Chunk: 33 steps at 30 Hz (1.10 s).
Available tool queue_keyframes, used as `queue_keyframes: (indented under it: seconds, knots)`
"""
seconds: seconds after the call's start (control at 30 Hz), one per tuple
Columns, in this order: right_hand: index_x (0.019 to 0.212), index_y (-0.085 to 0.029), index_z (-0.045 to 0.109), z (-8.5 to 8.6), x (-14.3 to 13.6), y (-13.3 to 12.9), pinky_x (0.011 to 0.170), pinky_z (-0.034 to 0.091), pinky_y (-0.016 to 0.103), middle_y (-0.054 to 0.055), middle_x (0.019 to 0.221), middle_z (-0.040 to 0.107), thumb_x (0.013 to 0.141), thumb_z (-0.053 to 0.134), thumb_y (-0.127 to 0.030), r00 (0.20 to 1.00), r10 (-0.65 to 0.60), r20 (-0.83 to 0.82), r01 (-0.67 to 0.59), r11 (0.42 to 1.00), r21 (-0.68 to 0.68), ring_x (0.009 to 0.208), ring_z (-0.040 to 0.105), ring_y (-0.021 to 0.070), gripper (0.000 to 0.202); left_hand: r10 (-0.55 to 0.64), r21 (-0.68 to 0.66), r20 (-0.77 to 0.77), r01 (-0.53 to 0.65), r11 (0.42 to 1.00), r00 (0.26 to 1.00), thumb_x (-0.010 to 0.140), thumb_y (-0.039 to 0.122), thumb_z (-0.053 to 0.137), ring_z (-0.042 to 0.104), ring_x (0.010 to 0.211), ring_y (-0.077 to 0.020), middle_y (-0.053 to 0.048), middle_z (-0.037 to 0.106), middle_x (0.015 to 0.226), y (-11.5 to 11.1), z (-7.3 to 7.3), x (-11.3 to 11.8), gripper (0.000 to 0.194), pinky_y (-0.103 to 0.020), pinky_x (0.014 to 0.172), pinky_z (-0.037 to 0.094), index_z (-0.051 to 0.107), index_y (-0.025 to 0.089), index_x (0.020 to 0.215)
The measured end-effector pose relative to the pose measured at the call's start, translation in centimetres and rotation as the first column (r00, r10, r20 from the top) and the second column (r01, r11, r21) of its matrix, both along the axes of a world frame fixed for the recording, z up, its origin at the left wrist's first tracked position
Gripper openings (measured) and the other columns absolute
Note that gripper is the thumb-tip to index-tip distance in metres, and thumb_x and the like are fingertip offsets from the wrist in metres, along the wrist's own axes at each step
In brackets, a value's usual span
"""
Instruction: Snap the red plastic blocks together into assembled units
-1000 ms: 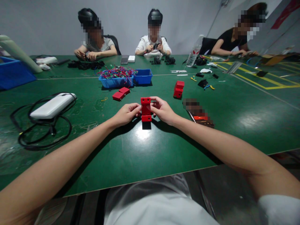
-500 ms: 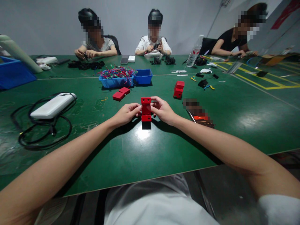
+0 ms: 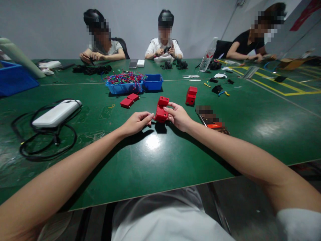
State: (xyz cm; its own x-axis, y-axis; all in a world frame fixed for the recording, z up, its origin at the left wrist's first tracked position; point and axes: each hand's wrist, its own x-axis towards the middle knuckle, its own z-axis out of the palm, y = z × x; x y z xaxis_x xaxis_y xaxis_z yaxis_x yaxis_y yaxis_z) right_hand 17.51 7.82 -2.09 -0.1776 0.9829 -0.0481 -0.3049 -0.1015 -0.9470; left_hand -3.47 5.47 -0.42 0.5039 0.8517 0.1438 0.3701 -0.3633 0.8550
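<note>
A red block-like part (image 3: 161, 109) with small dark holes is held tilted just above the green table (image 3: 130, 167). My right hand (image 3: 178, 116) grips it from the right with thumb and fingers. My left hand (image 3: 138, 122) is at its lower left edge, thumb and index finger pressed together close to it; whether they touch or pinch the part is too small to tell. Another red part (image 3: 191, 96) stands on the table beyond my right hand. Two flat red pieces (image 3: 129, 100) lie beyond my left hand.
A blue bin of coloured wires (image 3: 125, 87) adjoins a smaller blue bin (image 3: 153, 82). At left lies a white power bank (image 3: 57, 113) with black cable; at right, a phone-like object (image 3: 213, 121). A bottle (image 3: 208, 57) and three people are across the table.
The red part has tilted and shifted slightly right and up in my right hand. My left fingers have moved from its side to its lower left edge.
</note>
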Motion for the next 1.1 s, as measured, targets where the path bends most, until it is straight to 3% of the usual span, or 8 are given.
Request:
queue_keyframes:
  seconds: [0.13, 0.33, 0.6, 0.87, 1.1]
  knots:
    - [0.102, -0.02, 0.054, 0.3, -0.3, -0.3, 0.05, 0.05, 0.02, 0.001, 0.079, 0.074, 0.076, 0.073, -0.012, 0.999, -0.05, -0.017, 0.049, 0.999, -0.024, 0.064, 0.068, 0.0124, 0.034, 0.034, 0.003, -0.036, -0.034, 0.999, 0.999, 0.081, 0.061, 0.065, 0.05, 0.062, -0.0114, -0.001, 0.062, 0.073, -0.3, -0.1, 0.1, 0.052, -0.024, 0.058, 0.037, 0.07, 0.013, 0.102]
    - [0.1, -0.022, 0.047, 0.1, -0.2, -0.5, 0.05, 0.052, 0.02, -0.002, 0.078, 0.074, 0.065, 0.084, -0.022, 1.0, 0.003, -0.03, -0.001, 0.999, 0.049, 0.065, 0.069, 0.0135, 0.05, 0.113, -0.026, -0.012, -0.113, 0.993, 0.994, 0.076, 0.06, 0.072, 0.053, 0.065, -0.0126, -0.002, 0.065, 0.076, -0.1, -0.6, 0.2, 0.051, -0.025, 0.06, 0.039, 0.07, 0.013, 0.097]
    - [0.102, -0.023, 0.05, -0.5, -0.3, -0.4, 0.054, 0.055, 0.022, 0.001, 0.095, 0.072, 0.06, 0.087, -0.034, 0.999, -0.005, 0.034, -0.002, 0.98, 0.197, 0.081, 0.072, 0.017, 0.057, 0.157, -0.258, 0.239, -0.093, 0.962, 0.958, 0.062, 0.051, 0.085, 0.066, 0.082, -0.0172, -0.006, 0.074, 0.096, 0.6, -0.4, 0.0, 0.056, -0.032, 0.08, 0.05, 0.068, 0.014, 0.101]
    - [0.101, -0.024, 0.051, -0.2, -0.4, -1.2, 0.078, 0.059, 0.035, 0.004, 0.097, 0.071, 0.064, 0.085, -0.047, 0.973, -0.103, 0.209, 0.011, 0.917, 0.4, 0.085, 0.07, 0.0191, 0.056, 0.191, -0.219, 0.33, -0.122, 0.968, 0.924, 0.08, 0.06, 0.071, 0.063, 0.075, -0.0139, -0.007, 0.073, 0.098, 1.6, -1.1, -0.9, 0.063, -0.023, 0.059, 0.04, 0.064, 0.016, 0.125]
    - [0.103, -0.023, 0.051, -0.4, -0.5, -1.5, 0.077, 0.057, 0.034, 0.005, 0.099, 0.071, 0.066, 0.084, -0.047, 0.948, -0.116, 0.296, -0.024, 0.902, 0.432, 0.083, 0.069, 0.0184, 0.055, 0.221, -0.164, 0.366, -0.171, 0.971, 0.904, 0.081, 0.068, 0.066, 0.061, 0.079, -0.0138, -0.008, 0.073, 0.106, 1.7, -1.5, -0.7, 0.066, -0.023, 0.061, 0.042, 0.064, 0.017, 0.124]
